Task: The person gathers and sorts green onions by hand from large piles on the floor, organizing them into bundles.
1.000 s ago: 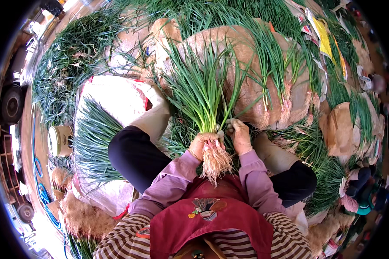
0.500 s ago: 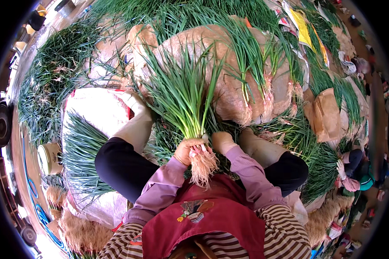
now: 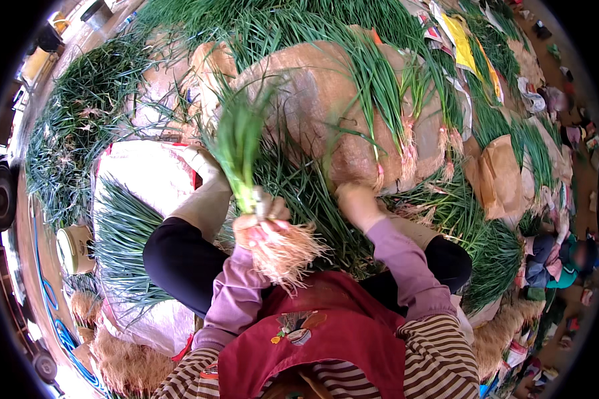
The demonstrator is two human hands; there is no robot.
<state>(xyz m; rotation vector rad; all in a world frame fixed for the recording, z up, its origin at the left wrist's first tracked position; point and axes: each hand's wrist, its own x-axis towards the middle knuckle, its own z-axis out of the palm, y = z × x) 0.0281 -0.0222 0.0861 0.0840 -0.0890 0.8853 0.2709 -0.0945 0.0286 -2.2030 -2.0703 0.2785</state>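
Note:
My left hand (image 3: pixel 263 219) is wrapped round a bunch of spring onions (image 3: pixel 241 143) just above its pale roots. The green leaves point up and away from me, smeared by motion, and the roots hang toward my apron. To the right, apart from the bunch, my right hand (image 3: pixel 358 205) is curled closed, back upward. A thin blurred green streak rises beside its fingers, but what they hold is hidden. Between and below both hands lies a heap of loose green leaves (image 3: pixel 299 193). A few spring onions (image 3: pixel 409 143) rest on the brown sack (image 3: pixel 306 80) ahead.
My bent legs flank the leaf heap. On the left are a white sack (image 3: pixel 146 166), more spring onions (image 3: pixel 123 233) and a pale bucket (image 3: pixel 75 247). Brown paper (image 3: pixel 499 176) lies at right, with another person (image 3: pixel 559 259) beyond. Greens cover the far side.
My left hand has moved left with the bunch, whose leaves have drawn together and tilted left. My right hand has shifted right and a little away from me, leaving the bunch's base.

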